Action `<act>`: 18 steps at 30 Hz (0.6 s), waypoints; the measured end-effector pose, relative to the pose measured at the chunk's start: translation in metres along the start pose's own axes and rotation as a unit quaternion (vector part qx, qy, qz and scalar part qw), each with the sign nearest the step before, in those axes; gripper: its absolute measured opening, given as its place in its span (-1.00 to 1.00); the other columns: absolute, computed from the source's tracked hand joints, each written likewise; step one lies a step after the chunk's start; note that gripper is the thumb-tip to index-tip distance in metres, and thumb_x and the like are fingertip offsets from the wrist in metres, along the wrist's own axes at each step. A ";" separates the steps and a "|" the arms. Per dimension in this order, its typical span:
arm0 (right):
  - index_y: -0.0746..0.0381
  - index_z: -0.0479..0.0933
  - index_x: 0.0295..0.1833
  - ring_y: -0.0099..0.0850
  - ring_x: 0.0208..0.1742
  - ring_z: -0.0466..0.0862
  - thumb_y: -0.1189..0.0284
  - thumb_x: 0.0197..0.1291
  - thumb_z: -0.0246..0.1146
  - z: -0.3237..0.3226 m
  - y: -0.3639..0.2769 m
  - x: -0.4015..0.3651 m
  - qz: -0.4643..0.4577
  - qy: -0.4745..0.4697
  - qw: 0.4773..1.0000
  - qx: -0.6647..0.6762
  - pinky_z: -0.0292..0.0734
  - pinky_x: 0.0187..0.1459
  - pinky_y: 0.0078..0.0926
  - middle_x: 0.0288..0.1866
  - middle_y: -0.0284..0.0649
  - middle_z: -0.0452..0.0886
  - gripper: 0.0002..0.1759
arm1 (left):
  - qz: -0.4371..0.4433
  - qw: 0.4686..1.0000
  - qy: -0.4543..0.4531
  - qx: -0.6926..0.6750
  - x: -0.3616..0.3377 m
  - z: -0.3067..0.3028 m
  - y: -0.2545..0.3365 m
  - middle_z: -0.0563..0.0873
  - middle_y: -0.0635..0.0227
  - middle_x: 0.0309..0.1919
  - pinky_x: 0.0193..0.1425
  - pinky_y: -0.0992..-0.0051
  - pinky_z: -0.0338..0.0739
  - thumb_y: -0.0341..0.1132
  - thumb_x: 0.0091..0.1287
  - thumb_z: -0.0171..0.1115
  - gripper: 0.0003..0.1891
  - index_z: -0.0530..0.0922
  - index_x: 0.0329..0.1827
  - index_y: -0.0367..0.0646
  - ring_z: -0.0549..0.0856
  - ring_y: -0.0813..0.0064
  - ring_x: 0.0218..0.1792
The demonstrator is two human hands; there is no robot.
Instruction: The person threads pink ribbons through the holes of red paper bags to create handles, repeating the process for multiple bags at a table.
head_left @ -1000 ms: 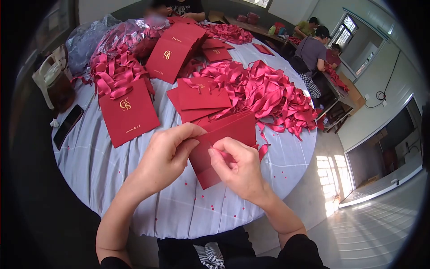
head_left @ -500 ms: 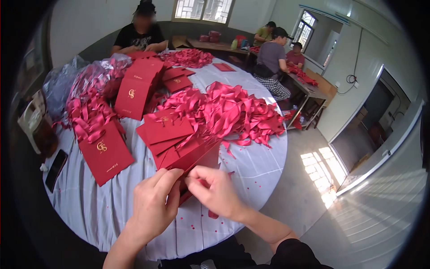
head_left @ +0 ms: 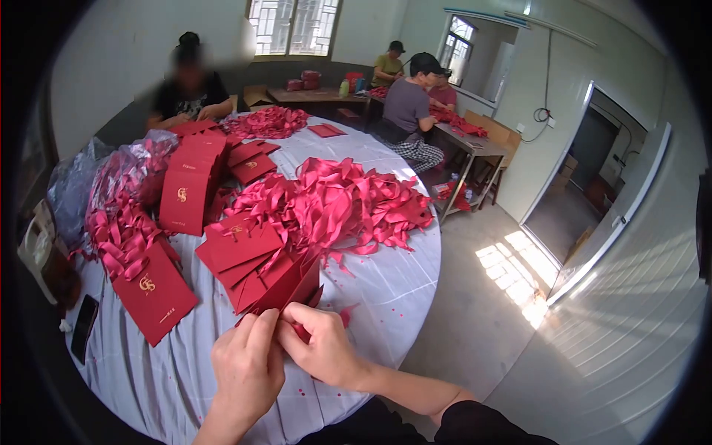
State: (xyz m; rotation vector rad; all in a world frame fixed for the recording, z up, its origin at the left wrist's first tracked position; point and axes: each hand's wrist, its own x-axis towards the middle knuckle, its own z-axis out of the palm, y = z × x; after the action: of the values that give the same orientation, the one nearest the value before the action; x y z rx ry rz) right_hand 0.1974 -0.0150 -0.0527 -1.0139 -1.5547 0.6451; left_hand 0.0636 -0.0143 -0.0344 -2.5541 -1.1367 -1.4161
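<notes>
Near the table's front edge, my left hand (head_left: 248, 363) and my right hand (head_left: 322, 345) meet at the near edge of a red paper bag (head_left: 297, 282). Both have their fingers closed on it in a pinch, the fingertips almost touching. What lies between the fingertips is hidden. Just beyond the held bag is a loose stack of red paper bags (head_left: 239, 251) with gold print. A large heap of red ribbons (head_left: 356, 204) spreads behind it. To the left lies another red bag (head_left: 153, 297) with a gold emblem and ribbon on top.
A white cloth covers the round table (head_left: 386, 289). A phone (head_left: 84, 328) lies at its left edge, near plastic wrapping (head_left: 78, 174). Across the table sits a co-worker (head_left: 189, 93); other people work at a side table (head_left: 471, 141). An open door (head_left: 615, 215) stands at the right.
The camera view has shifted, so the table appears lower and further left. My hands have come closer together at the bag's edge; the earlier gap between their fingertips has narrowed.
</notes>
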 end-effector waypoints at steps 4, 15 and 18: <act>0.38 0.44 -0.24 -0.27 -0.49 0.60 0.56 0.26 0.13 -0.010 0.002 0.004 -0.009 -0.069 0.996 0.047 0.44 -0.42 -0.37 -0.46 -0.01 0.56 -0.92 | -0.023 0.999 -0.020 -0.023 0.000 -0.005 0.000 0.57 0.16 -0.45 -0.41 0.26 0.45 -0.65 0.05 0.16 -0.69 0.55 -0.10 -0.28 0.59 0.14 -0.49; 0.26 0.49 -0.36 -0.26 -0.10 0.36 0.38 -0.07 0.40 -0.029 -0.009 0.014 -0.238 -0.066 0.929 -0.275 0.33 -0.10 -0.32 -0.22 -0.22 0.38 -0.75 | 0.029 0.992 -0.121 -0.009 0.003 -0.028 0.003 0.69 0.06 -0.19 -0.11 0.32 0.58 -0.56 0.30 0.14 -0.77 0.54 0.02 -0.29 0.70 0.11 -0.19; 0.25 0.53 -0.43 -0.28 -0.09 0.37 0.38 -0.04 0.37 -0.038 -0.012 0.026 -0.229 -0.173 0.918 -0.272 0.33 -0.10 -0.32 -0.24 -0.23 0.42 -0.81 | -0.042 0.995 -0.081 -0.048 -0.003 -0.023 0.005 0.66 0.09 -0.24 -0.14 0.38 0.57 -0.60 0.24 0.22 -0.65 0.44 0.10 -0.33 0.70 0.21 -0.21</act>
State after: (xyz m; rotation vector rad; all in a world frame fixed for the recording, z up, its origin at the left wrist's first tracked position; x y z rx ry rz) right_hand 0.2306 -0.0031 -0.0206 -0.9023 -2.2713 0.0495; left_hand 0.0490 -0.0272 -0.0214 -2.7637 -1.2400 -1.3330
